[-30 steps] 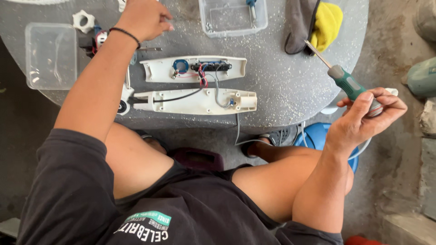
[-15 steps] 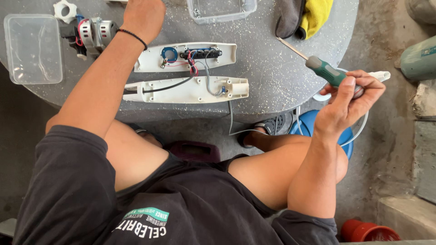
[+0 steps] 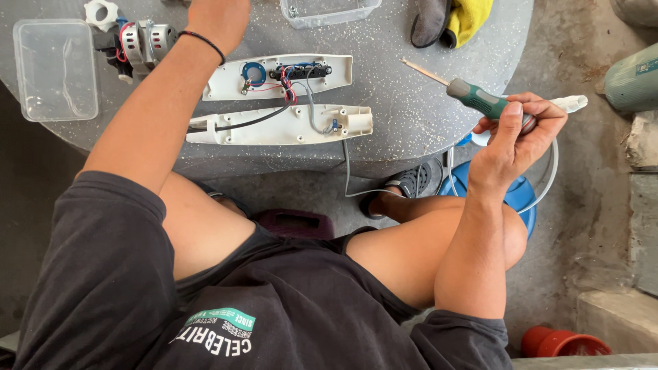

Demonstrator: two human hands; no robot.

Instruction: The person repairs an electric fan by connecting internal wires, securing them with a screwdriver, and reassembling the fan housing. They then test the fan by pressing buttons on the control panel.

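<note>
My right hand [image 3: 510, 140] grips a green-handled screwdriver [image 3: 473, 96] off the right edge of the round grey table [image 3: 404, 116], its shaft pointing left over the tabletop. A white plug piece [image 3: 569, 104] and grey cable stick out beside that hand. My left hand [image 3: 216, 17] reaches to the table's far side and is cut off at the top edge, so what it holds is hidden. Below that arm lie two halves of an opened white appliance casing [image 3: 288, 103], with wires and a small circuit part inside. A small electric motor [image 3: 144, 41] sits left of the wrist.
A clear plastic box [image 3: 55, 68] stands at the table's left, another clear container [image 3: 322, 10] at the top. Grey and yellow cloths [image 3: 452, 20] lie at the top right. A blue stool [image 3: 514, 195], a green cylinder [image 3: 630, 79] and a red pot [image 3: 562, 342] are on the floor.
The view has shifted so the table sits higher in frame. My right hand with the screwdriver stays off the right edge; my left hand stays at the table's far side.
</note>
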